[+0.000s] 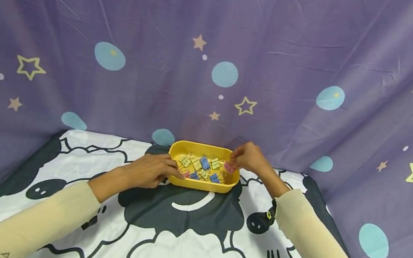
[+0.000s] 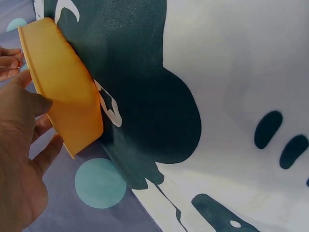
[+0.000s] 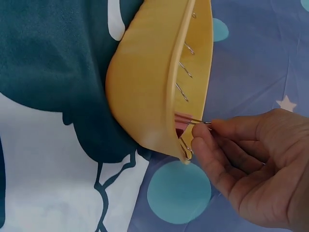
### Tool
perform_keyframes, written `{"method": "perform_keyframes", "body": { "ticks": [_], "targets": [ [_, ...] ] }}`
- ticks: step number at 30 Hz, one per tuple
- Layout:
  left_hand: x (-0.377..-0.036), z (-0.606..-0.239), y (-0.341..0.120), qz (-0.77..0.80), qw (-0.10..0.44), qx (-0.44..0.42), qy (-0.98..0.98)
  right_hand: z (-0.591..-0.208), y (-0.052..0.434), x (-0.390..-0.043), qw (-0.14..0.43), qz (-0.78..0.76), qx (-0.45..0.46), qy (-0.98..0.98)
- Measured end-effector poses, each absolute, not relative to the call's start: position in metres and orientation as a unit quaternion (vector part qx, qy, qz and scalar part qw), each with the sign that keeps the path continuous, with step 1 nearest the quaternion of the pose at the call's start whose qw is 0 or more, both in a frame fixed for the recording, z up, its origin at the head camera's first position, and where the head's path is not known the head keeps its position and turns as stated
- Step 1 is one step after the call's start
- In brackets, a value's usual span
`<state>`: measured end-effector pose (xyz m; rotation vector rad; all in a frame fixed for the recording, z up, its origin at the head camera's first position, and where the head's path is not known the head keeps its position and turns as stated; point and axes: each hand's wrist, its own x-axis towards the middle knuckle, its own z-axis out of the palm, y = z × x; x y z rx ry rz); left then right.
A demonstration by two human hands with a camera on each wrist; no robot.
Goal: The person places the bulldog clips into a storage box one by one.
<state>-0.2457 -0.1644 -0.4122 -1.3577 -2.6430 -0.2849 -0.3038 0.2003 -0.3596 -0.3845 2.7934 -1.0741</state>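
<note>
Nearest the head camera, at 7 and 5 o'clock: two cream sleeves, left (image 1: pixel 30 221) and right (image 1: pixel 321 246), reaching inward over a counter (image 1: pixel 193 239) draped with a black-and-white cartoon sheep cloth. A dark wristband (image 1: pixel 270 212) on the right wrist.

At centre, toward 12 o'clock on the counter: a yellow oval tray (image 1: pixel 199 185), holding a loose heap of small binder clips (image 1: pixel 201 168) in green, blue and pink, wire handles sticking up.

Left hand (image 1: pixel 151 170) at the tray's 9 o'clock: fingers mostly straight and relaxed, thumb and fingertips pressing against the outer wall, seen close in the left wrist view with the left hand (image 2: pixel 21 145) flat against the tray's (image 2: pixel 65 96) side. Nothing gripped.

Right hand (image 1: pixel 247 156) at the tray's 3 o'clock, just above the rim: thumb and forefinger pinched around the wire handle of a pink binder clip (image 1: pixel 229 167). Right wrist view: right hand (image 3: pixel 251 169) with fingers curled, pinching thin wire handles, the pink binder clip (image 3: pixel 182 123) just over the tray's (image 3: pixel 145 82) end rim, partly hidden behind it.

Behind, filling 10 to 2 o'clock: a purple backdrop (image 1: pixel 217 40) printed with teal dots and pale stars.
</note>
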Motion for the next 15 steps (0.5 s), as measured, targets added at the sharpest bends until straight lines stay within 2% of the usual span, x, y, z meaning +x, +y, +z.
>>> {"method": "perform_keyframes", "body": {
  "ticks": [9, 12, 13, 15],
  "targets": [
    [-0.245, -0.411, -0.161, -0.091, 0.076, -0.453, -0.883, -0.367, 0.193, -0.304, 0.066, -0.313, -0.154, 0.935],
    [-0.245, -0.411, -0.16, -0.092, 0.076, -0.455, -0.882, -0.368, 0.194, -0.305, 0.064, -0.254, -0.173, 0.949],
    [-0.245, -0.411, -0.159, -0.092, 0.076, -0.455, -0.882, -0.38, 0.2, -0.316, 0.052, -0.245, -0.193, 0.949],
    [-0.245, -0.411, -0.158, -0.094, 0.076, -0.455, -0.882, -0.379, 0.203, -0.318, 0.04, -0.212, -0.208, 0.954]
  ]
}}
